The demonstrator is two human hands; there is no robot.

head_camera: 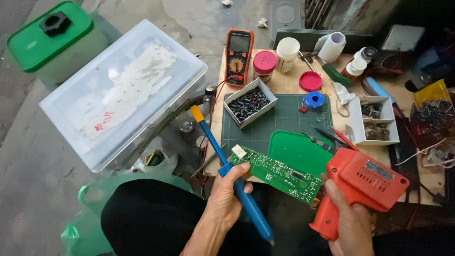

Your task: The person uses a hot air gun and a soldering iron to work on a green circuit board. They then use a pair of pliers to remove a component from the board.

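My left hand (226,198) grips a blue rod-shaped tool with a yellow end (222,155), held slanted so the yellow end points up and away. The same hand's fingers steady the near corner of a green circuit board (277,173) that lies tilted across the front of the green cutting mat (284,118). My right hand (348,219) is closed around the handle of a red pistol-shaped soldering gun (362,182), whose body sits just right of the board. The gun's tip is hidden behind its body.
On the small wooden table stand a white box of dark capacitors (250,102), an orange multimeter (238,56), jars, a blue solder spool (313,100), a green lid (299,151) and a white parts box (377,121). A clear plastic bin (123,90) stands left.
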